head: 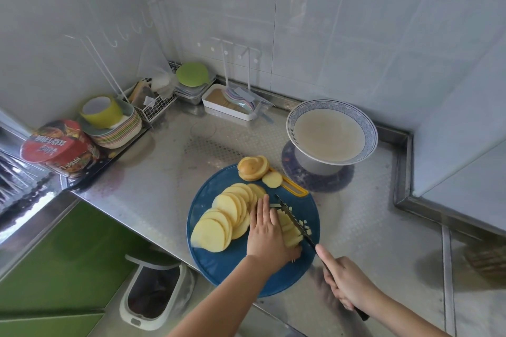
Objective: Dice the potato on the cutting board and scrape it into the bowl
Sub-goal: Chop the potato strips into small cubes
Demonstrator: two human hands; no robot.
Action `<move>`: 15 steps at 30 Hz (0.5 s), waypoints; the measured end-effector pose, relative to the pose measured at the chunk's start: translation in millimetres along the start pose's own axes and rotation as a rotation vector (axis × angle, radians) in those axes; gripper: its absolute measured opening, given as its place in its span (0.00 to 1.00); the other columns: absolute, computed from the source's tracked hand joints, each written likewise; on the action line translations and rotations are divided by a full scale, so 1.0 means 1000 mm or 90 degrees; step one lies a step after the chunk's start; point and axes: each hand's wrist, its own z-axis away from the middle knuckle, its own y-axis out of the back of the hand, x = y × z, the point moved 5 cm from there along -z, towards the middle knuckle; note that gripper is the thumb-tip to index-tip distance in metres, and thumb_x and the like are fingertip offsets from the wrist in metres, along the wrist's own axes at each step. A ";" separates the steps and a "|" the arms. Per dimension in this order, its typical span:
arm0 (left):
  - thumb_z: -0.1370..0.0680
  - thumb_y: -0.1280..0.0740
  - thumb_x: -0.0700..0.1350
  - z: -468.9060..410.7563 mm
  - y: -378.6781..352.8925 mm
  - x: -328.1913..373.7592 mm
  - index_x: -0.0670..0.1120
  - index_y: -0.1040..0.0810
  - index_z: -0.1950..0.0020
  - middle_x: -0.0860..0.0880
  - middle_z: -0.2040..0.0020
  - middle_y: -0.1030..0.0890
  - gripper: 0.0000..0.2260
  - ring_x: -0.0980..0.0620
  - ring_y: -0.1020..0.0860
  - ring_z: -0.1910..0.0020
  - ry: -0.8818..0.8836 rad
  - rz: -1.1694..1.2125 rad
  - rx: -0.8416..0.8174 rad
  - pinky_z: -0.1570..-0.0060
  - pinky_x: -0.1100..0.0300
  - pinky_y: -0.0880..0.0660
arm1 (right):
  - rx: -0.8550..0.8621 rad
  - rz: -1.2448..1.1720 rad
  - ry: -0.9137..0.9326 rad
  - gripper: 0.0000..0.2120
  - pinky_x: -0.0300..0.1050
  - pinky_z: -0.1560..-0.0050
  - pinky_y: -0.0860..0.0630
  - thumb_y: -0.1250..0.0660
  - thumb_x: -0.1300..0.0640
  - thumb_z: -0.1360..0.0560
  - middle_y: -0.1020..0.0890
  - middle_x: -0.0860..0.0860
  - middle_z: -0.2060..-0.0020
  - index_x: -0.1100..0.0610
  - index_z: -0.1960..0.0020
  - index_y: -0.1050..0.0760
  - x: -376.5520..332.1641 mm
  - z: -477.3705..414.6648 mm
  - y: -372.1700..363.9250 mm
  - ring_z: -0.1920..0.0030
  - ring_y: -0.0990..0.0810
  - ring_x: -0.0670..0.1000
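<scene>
Head view: flat left hand (267, 232) atop potato strips (290, 230), right hand (346, 282) tight around knife (294, 220) alongside.

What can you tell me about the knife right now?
The knife has a slim dark blade and dark handle, whose butt pokes out behind the right hand. That hand grips the handle, forefinger stretched toward the blade. The blade slants across the blue cutting board, tip away from the person, against the potato strips under the left hand.
</scene>
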 end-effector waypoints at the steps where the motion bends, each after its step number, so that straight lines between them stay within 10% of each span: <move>1: 0.30 0.38 0.66 -0.001 0.002 -0.001 0.40 0.52 0.23 0.41 0.22 0.63 0.46 0.44 0.64 0.24 -0.009 0.005 0.001 0.27 0.50 0.67 | 0.000 -0.001 -0.002 0.33 0.41 0.75 0.42 0.46 0.27 0.29 0.42 0.52 0.79 0.55 0.74 0.43 -0.001 0.000 0.001 0.80 0.43 0.50; 7: 0.30 0.37 0.66 -0.002 0.002 -0.001 0.41 0.46 0.24 0.44 0.22 0.47 0.45 0.45 0.51 0.23 -0.030 0.029 0.032 0.28 0.51 0.66 | 0.006 -0.013 -0.010 0.33 0.41 0.76 0.42 0.46 0.31 0.24 0.41 0.51 0.81 0.55 0.75 0.43 -0.003 0.004 0.001 0.82 0.43 0.50; 15: 0.38 0.44 0.67 0.008 0.001 0.007 0.39 0.21 0.41 0.44 0.46 0.20 0.39 0.43 0.21 0.46 -0.003 0.021 0.124 0.41 0.46 0.24 | -0.023 0.054 -0.005 0.32 0.39 0.77 0.42 0.48 0.27 0.28 0.42 0.52 0.79 0.54 0.73 0.44 -0.012 0.002 0.011 0.81 0.43 0.51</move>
